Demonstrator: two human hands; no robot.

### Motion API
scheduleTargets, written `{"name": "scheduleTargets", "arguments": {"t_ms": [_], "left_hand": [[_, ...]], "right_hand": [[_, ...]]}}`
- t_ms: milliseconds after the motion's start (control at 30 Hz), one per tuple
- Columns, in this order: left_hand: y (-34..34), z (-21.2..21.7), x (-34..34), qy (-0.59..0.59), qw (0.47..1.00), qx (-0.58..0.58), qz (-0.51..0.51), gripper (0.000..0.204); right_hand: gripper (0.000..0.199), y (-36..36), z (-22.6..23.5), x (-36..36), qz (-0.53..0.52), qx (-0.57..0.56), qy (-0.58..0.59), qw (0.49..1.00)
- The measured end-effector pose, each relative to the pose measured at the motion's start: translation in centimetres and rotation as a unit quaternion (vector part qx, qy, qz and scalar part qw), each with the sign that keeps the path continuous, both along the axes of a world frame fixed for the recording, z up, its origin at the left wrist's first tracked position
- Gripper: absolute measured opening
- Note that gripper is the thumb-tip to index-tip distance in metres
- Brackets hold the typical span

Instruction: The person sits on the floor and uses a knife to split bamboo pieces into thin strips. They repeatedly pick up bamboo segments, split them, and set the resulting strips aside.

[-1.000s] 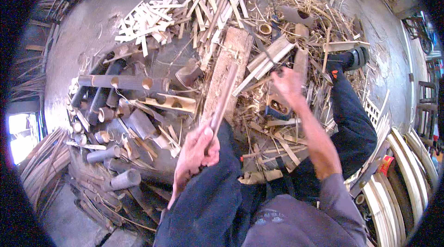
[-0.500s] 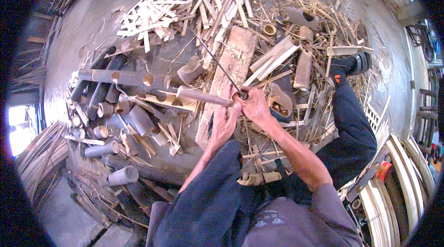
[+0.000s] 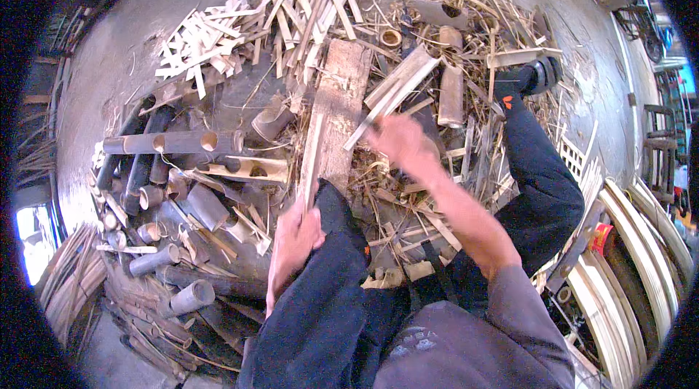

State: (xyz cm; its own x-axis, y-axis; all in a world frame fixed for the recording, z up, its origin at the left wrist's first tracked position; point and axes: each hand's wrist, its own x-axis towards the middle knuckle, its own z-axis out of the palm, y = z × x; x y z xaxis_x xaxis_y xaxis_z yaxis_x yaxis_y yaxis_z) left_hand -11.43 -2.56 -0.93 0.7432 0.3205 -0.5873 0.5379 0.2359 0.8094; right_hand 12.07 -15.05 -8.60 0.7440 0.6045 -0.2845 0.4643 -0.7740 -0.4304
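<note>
My left hand (image 3: 295,240) is shut on the near end of a long pale bamboo strip (image 3: 313,159). The strip runs away from me along the left edge of a worn wooden block (image 3: 342,90) lying on the ground. My right hand (image 3: 397,143) is blurred with motion just right of the block. It grips a narrow blade (image 3: 360,134) that points left toward the strip; the blade's shape is hard to make out. My legs in dark blue trousers (image 3: 539,178) stretch out on either side of the block.
Cut bamboo tubes (image 3: 171,143), some with holes, lie piled at the left. Pale split slats (image 3: 211,39) are heaped beyond the block, with shavings and rings all around. Curved bamboo hoops (image 3: 630,258) are stacked at the right. The concrete floor (image 3: 124,32) shows at the far left.
Half a second ago both hands met at a bamboo tube over the block. Now my left hand is back near my knee on a strip, and my right hand has swung right.
</note>
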Motion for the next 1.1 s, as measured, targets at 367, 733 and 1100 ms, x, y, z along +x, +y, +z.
{"name": "scheduleTargets", "arguments": {"t_ms": [367,733,1100], "left_hand": [[0.3,-3.5,4.0,-0.094,0.954,-0.246,0.141,0.021],[1.2,-2.8,0.6,-0.137,0.97,-0.199,0.041,0.062],[-1.6,-4.3,5.7,-0.046,0.979,-0.173,0.096,0.025]], "right_hand": [[0.029,-3.1,-3.4,-5.7,0.128,0.125,-0.064,0.982],[0.034,-9.6,-4.6,5.1,-0.164,0.027,-0.136,0.977],[0.027,-2.9,1.2,-5.4,0.163,0.098,-0.061,0.98]]}}
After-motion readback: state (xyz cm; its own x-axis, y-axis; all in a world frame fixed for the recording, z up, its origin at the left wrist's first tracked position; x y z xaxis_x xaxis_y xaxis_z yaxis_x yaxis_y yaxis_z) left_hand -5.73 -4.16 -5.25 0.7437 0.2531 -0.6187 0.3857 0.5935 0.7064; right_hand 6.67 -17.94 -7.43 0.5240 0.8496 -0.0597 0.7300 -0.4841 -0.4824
